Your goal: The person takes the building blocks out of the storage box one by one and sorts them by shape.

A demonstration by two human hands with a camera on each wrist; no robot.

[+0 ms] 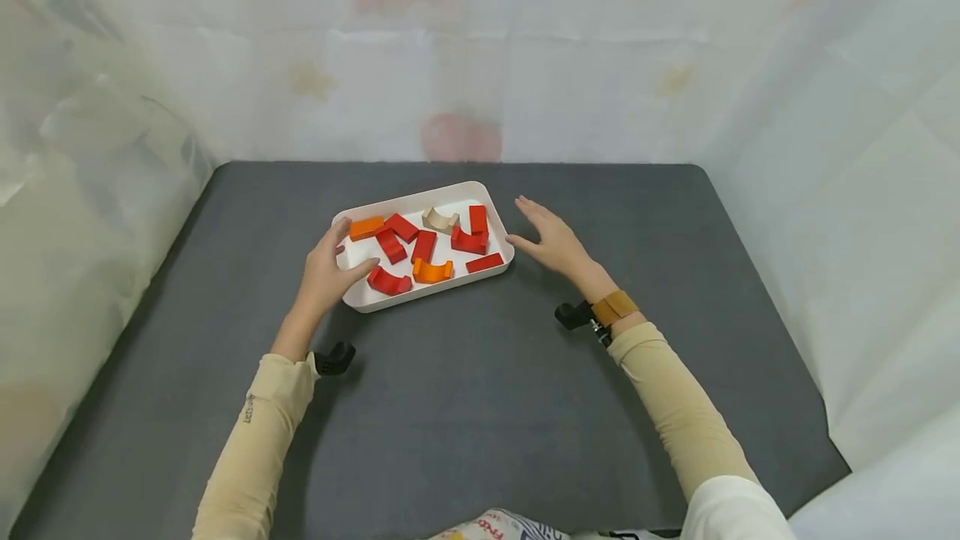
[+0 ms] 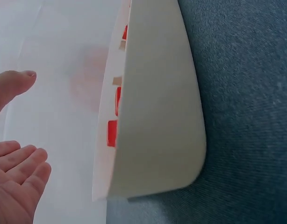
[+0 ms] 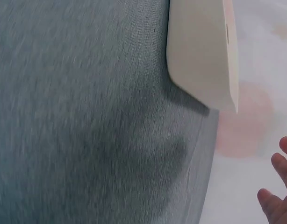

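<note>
1. A white rectangular tray [image 1: 358, 297] is seen in the head view on a dark grey counter [image 1: 480, 407], slightly left of centre and turned at a slant.
2. Red blocks [image 1: 391, 246], two orange blocks [image 1: 432, 272] and one beige arch block [image 1: 440, 218] are shown loose inside the tray in the head view only.
3. The left hand [image 1: 326, 269] is placed at the tray's left end. Its thumb is laid over the rim and its fingers are curled at the wall, so the left grip is grasping the tray.
4. The right hand [image 1: 551, 240] is held just beside the tray's right end, fingers straight and spread. The right grip is released; contact with the tray cannot be confirmed.
5. In the left wrist view the tray's outer wall [image 2: 157, 116] is shown from close by, with only slivers of red above the rim.
6. In the right wrist view one rounded tray corner [image 3: 199, 56] and its shadow on the counter are shown; the blocks are hidden there.
7. Open counter is available in front of the tray and to both sides. The counter is bounded by white sheeting [image 1: 480, 65] at the back and at both sides.
</note>
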